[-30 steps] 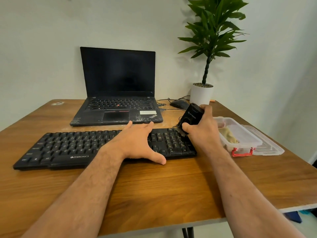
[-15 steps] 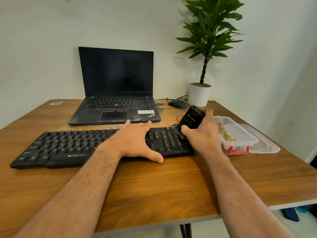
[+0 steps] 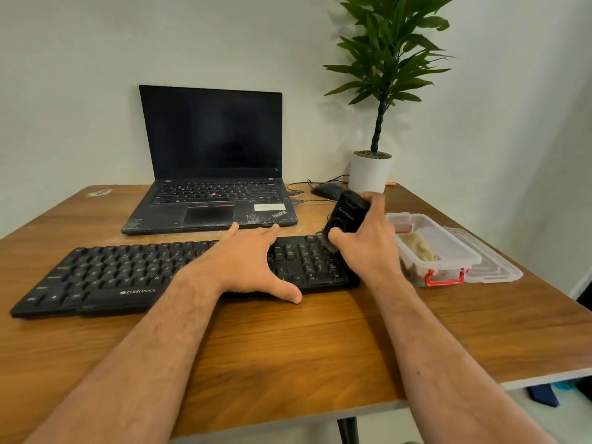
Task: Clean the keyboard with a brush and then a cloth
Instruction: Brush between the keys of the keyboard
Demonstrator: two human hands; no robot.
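Observation:
A long black keyboard (image 3: 128, 274) lies across the wooden table (image 3: 320, 341) in front of me. My left hand (image 3: 246, 264) rests flat on its middle keys, fingers straight, thumb reaching over the front edge. My right hand (image 3: 365, 241) grips a black block-shaped brush (image 3: 347, 214) tilted over the keyboard's far right corner; dark bristles touch the number-pad keys. A beige cloth (image 3: 416, 248) lies inside a clear plastic box (image 3: 448, 245) to the right of the keyboard.
Behind the keyboard stands an open black laptop (image 3: 211, 187) with a dark screen. A black mouse (image 3: 326, 190) with its cable and a potted plant (image 3: 371, 171) stand at the back right. The box's lid (image 3: 493, 267) lies beside the box near the table's right edge.
My right hand has shifted the brush slightly toward the back of the keyboard's right end. My left hand stays resting on the keys. The head view has drifted a little.

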